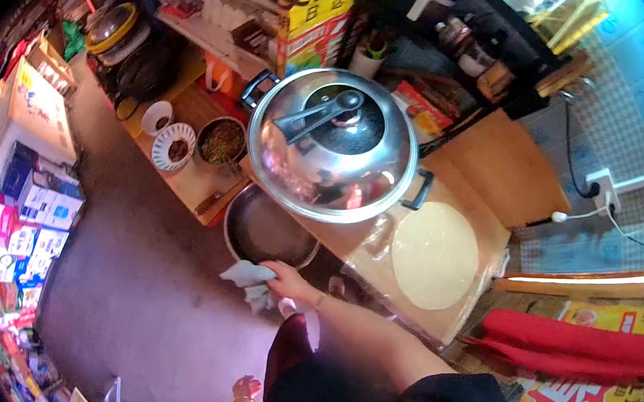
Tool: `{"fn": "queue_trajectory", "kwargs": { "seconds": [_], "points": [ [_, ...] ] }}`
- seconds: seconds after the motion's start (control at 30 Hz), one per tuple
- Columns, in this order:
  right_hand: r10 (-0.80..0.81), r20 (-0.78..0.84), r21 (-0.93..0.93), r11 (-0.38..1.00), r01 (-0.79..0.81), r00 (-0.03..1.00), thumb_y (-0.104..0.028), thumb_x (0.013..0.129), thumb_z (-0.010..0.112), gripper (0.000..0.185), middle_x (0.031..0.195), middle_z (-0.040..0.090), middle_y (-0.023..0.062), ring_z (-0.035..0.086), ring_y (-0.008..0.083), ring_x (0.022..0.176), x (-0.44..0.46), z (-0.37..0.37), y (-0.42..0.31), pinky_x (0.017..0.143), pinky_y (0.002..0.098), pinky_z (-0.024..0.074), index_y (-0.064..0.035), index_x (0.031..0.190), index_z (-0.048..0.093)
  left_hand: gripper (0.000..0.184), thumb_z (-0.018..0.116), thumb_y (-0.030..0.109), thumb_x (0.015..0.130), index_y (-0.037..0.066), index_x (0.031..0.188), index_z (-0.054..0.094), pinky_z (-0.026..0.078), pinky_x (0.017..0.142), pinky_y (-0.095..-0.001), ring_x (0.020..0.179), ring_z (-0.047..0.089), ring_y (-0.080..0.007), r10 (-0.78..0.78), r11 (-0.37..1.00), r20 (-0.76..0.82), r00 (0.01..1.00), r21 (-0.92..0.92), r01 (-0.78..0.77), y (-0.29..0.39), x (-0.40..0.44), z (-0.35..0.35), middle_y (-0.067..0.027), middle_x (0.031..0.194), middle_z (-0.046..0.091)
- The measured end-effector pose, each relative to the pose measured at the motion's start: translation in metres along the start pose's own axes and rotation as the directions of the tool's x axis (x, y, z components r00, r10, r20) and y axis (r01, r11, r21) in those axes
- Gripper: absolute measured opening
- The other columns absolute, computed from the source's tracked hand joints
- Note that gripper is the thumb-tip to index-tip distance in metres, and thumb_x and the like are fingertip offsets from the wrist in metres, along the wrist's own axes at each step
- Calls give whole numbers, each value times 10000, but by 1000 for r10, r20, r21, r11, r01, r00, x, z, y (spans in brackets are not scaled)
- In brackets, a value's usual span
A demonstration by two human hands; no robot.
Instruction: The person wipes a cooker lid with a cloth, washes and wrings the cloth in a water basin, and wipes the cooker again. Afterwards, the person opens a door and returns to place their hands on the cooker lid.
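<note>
My right hand point(292, 284) is closed on a pale blue-white cloth point(248, 275) that hangs below the fingers. Just beyond the cloth is a dark round pan point(270, 228), its far side partly covered by a large steel pot lid. Whether the hand touches the pan I cannot tell. Low in the view, my left hand point(247, 389) hangs over the floor with fingers loosely apart, holding nothing visible. The domed steel lid point(278, 167) has a glass centre and black knob and sits on a pot with black side handles. A round sheet of dough point(436, 255) lies flat on plastic film to the right.
Left of the pot stand a bowl of chopped green filling point(222, 140), a white fluted bowl point(173, 147) and a small white bowl point(157, 117). A wooden board point(495, 170) leans behind the dough. A red cloth point(573, 346) hangs at right, near a wall socket point(605, 190).
</note>
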State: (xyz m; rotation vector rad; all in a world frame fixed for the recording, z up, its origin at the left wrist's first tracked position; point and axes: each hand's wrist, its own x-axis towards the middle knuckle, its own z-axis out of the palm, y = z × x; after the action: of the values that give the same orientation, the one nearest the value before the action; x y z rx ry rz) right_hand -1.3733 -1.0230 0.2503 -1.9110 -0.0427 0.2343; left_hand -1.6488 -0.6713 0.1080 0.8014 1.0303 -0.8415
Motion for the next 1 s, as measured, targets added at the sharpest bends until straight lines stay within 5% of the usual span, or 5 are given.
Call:
{"fn": "queue_trajectory", "kwargs": {
  "seconds": [0.2,0.4,0.5,0.7,1.0],
  "points": [
    [533,-121,907,402,-125,838,51,834,408,294,1051,601,143,605,230,951,-96,-153,-10,670,329,533,8,1101,523,187,572,201,830,36,918,586,532,560,-381,651,625,-261,324,946,-129,937,58,-319,59,47,23,-153,766,620],
    [593,-637,603,781,-160,492,-282,872,562,789,1359,330,120,416,326,1168,-90,-339,12,856,576,419,-138,1411,4,188,581,178,831,31,949,592,531,574,-306,645,621,-222,353,878,-160,922,398,-267,100,20,152,-143,773,625],
    [514,-535,390,854,-343,671,-346,876,548,646,1344,368,120,410,250,1187,-89,-350,1,870,502,427,-90,1375,229,192,540,192,871,23,947,591,530,592,-287,648,625,-201,416,640,84,906,681,-357,106,13,206,-139,808,639],
    [420,-59,632,718,-292,905,-369,964,362,402,988,617,73,574,154,915,-123,-199,-25,791,313,479,-40,1088,555,262,497,191,877,-14,1008,595,453,825,-380,951,584,-315,579,-485,811,79,421,-767,113,-115,438,-168,986,619],
    [25,174,711,688,-143,984,-303,918,401,369,1080,585,108,547,214,1015,-134,-146,-135,898,378,417,-33,1130,536,364,477,372,854,43,937,608,432,795,-413,888,560,-323,56,-626,972,-229,-145,-766,94,-121,490,-136,920,596]
  ]
}}
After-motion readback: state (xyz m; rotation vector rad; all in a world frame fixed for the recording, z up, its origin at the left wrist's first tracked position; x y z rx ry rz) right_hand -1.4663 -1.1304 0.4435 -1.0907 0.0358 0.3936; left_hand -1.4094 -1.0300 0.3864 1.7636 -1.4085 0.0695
